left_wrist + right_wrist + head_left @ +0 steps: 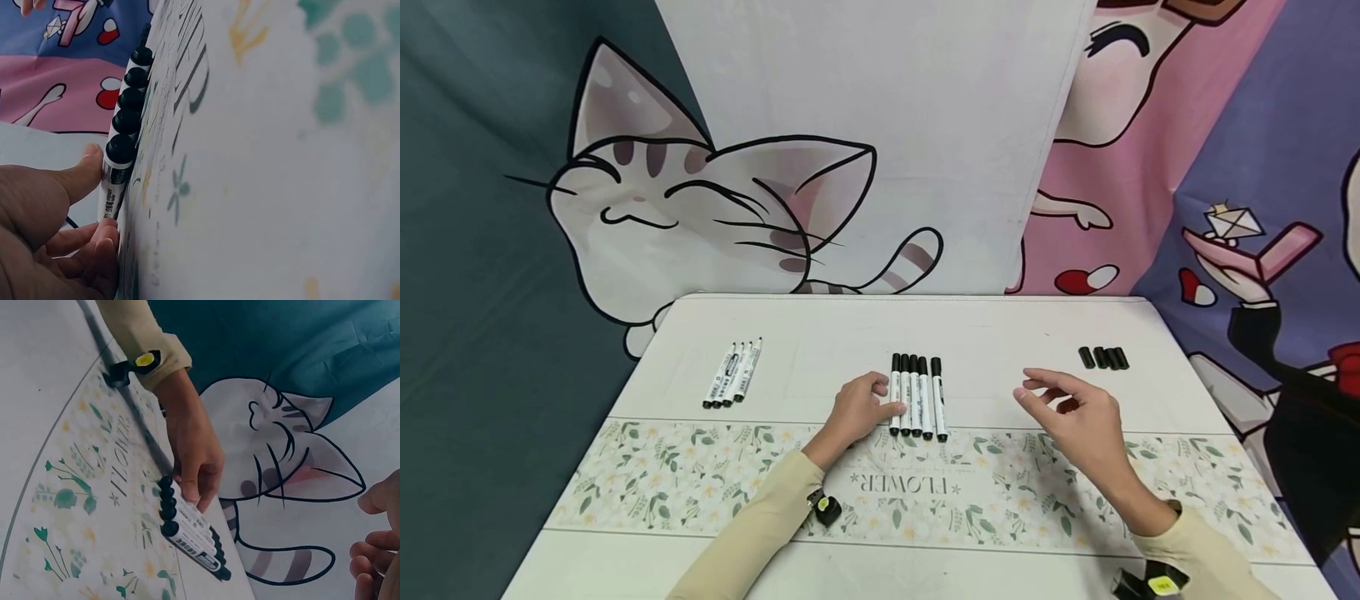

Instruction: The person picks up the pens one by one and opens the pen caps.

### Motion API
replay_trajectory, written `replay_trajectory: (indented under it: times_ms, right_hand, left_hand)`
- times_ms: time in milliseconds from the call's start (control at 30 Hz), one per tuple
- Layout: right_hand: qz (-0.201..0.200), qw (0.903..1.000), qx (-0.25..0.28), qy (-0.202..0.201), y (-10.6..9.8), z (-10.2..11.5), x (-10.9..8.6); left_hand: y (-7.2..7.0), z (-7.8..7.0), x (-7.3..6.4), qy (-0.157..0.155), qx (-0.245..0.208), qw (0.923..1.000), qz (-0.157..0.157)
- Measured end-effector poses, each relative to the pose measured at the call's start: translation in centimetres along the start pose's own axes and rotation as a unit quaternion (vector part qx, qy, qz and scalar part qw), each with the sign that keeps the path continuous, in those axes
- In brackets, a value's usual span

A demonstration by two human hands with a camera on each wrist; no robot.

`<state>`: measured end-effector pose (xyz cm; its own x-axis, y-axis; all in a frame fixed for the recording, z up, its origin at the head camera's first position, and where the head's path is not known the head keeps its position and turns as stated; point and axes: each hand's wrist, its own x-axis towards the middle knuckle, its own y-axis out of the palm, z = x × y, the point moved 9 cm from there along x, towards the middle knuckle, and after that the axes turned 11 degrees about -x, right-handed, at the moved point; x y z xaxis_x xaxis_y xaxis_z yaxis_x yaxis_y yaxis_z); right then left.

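Observation:
In the head view a row of several white markers with black caps lies at the table's middle. My left hand reaches to the row's left end, thumb and fingers pinching the leftmost marker. In the left wrist view the thumb is on its upper side and the fingertips are by its outer side. My right hand hovers right of the row, fingers loosely bent, holding nothing. Its fingers also show at the right wrist view's edge.
Several uncapped markers lie side by side at the table's left. Several loose black caps lie at the right, beyond my right hand. A flower-printed band crosses the white table. Cartoon-printed cloth hangs behind.

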<state>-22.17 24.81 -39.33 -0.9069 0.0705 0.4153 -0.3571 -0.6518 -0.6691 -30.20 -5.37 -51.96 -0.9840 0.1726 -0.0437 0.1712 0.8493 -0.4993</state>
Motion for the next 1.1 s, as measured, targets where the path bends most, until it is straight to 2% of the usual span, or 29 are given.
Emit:
replay_trajectory:
  times_ms: [200, 333, 533, 700, 900, 1100]
  right_hand:
    - [0.009, 0.9999, -0.008, -0.004, 0.7, 0.0, -0.1]
    - [0.013, 0.9998, -0.015, -0.002, 0.9, -0.2, -0.2]
    - [0.019, 0.9995, -0.022, -0.007, 1.2, -0.2, -0.1]
    - [0.021, 0.9992, -0.030, -0.014, 1.2, -0.1, 0.4]
    - [0.023, 0.9986, -0.031, -0.037, 1.0, 0.7, 1.0]
    - [0.031, 0.9973, -0.031, -0.059, 0.9, 1.8, 1.9]
  left_hand:
    - [0.0, -0.1, 0.1, -0.004, 0.008, 0.9999, 0.011]
    - [0.1, -0.5, 0.0, 0.003, 0.033, 0.9994, 0.015]
    - [0.2, -0.5, 0.1, -0.013, 0.068, 0.9976, -0.002]
    - [-0.3, -0.4, 0.2, -0.024, 0.073, 0.9970, -0.014]
    - [-1.5, -1.0, -0.3, 0.005, 0.053, 0.9985, -0.014]
    - [-2.5, -2.4, -1.6, 0.047, 0.018, 0.9984, -0.025]
